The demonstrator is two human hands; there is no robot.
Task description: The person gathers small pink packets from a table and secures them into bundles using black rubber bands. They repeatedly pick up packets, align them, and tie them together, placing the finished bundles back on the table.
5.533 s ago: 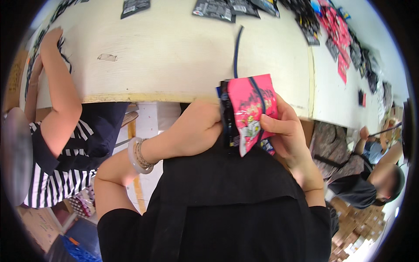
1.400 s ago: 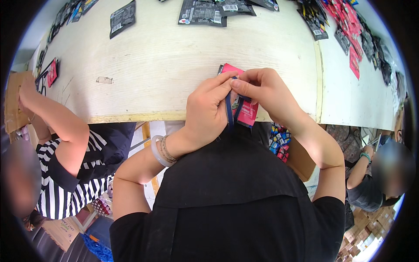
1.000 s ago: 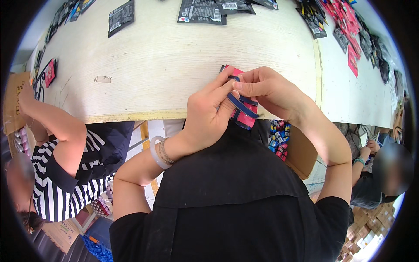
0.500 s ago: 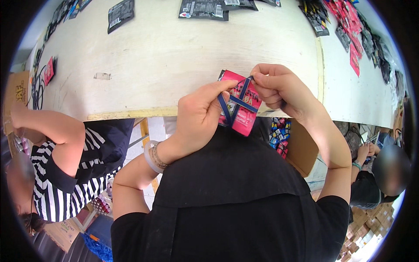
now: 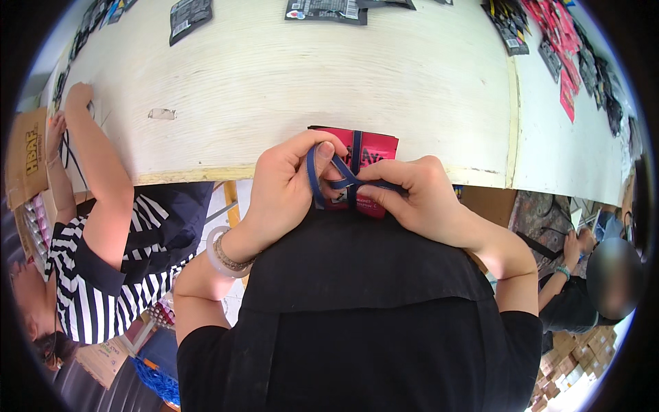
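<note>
A small stack of pink packets with black edges [image 5: 381,145] is at the table's front edge, close against my black apron. A dark blue ribbon [image 5: 356,152] runs over it in a cross. My left hand [image 5: 288,180] is closed at the stack's left side, with a loop of the ribbon standing up between thumb and fingers. Low on the stack, my right hand [image 5: 420,196] pinches the ribbon close to the crossing, thumb against forefinger. Parts of the packets are hidden behind both hands.
Black packets [image 5: 326,9] lie along the white table's [image 5: 240,89] far side. Pink and black packets [image 5: 559,41] are heaped at the far right. A person in striped clothing [image 5: 103,275] reaches over the table on the left; another person [image 5: 580,292] sits at the right. A cardboard box [image 5: 489,206] stands below the table.
The stack has turned more upright and moved slightly toward me. My right hand has come down from the stack's top corner to the ribbon crossing. The left person's arm has reached farther over the table.
</note>
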